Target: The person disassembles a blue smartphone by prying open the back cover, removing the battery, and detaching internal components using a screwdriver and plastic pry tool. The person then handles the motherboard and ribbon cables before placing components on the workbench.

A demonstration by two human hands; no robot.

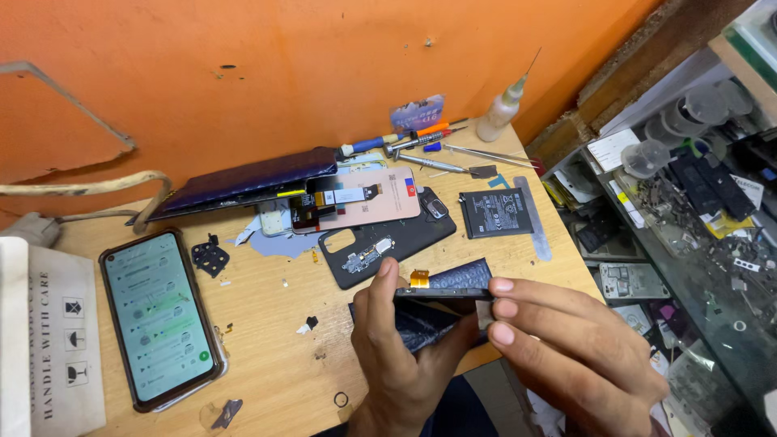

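A cracked phone screen is held edge-on above the front edge of the desk, between both hands. The left hand is closed around its left end, thumb raised along the upper edge and fingers curled beneath, so that the panel is steadied from below. The right hand is closed on the right end, fingertips pressed flat against the edge; the grip appears chosen to keep the thin panel level and its rim turned toward the eyes. A small orange flex tail stands up from the panel's upper edge, left free of both grips.

Just behind the hands, near the middle of the desk, a black back cover lies open side up with a small board resting in it, seemingly so the loose part is kept from straying. Touching it toward the rear, a pinkish phone frame lies flat, and a dark panel leans beside it toward the rear edge. A battery is laid label up near the right edge. Screwdrivers and tweezers are gathered at the rear right corner, with a needle-tipped bottle standing upright by the wall.

Near the left front corner a lit phone lies face up, well apart from the opened parts, and a white box sits at the left edge
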